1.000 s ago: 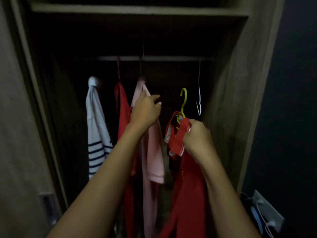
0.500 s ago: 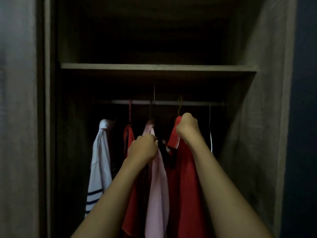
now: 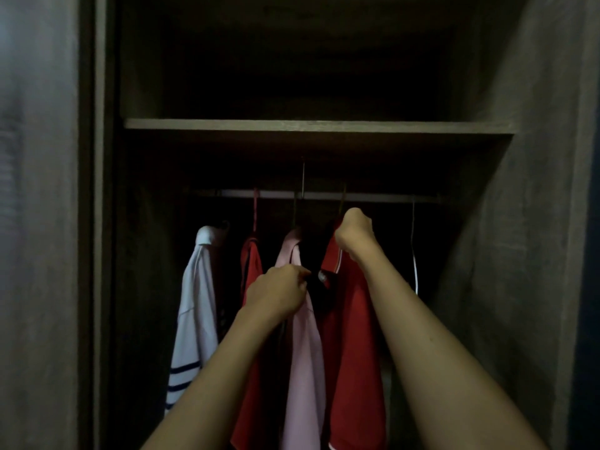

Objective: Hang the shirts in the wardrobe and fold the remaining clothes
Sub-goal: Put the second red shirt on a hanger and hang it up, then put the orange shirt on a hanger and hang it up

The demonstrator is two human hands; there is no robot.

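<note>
Red shirt [image 3: 354, 336] raised since one second earlier; hanger hook [image 3: 342, 198] brought up to the rod [image 3: 373, 197].
The right hand [image 3: 355, 233] was clenched round the shirt's top, just under the rod in the wardrobe. The left hand [image 3: 279, 293], fingers curled, lay against the adjacent pink shirt [image 3: 305, 352]; what it pinched could not be told. A striped white shirt [image 3: 194, 303] hung further left.

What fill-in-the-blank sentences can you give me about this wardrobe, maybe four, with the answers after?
1. The leftmost shirt on the rail is white with dark ____ near its hem.
2. The right hand grips the top of the rightmost shirt, which is ____.
3. The third shirt from the left is ____.
4. Right of that hand a bare wire ____ hangs.
Missing words: stripes; red; pink; hanger.
</note>
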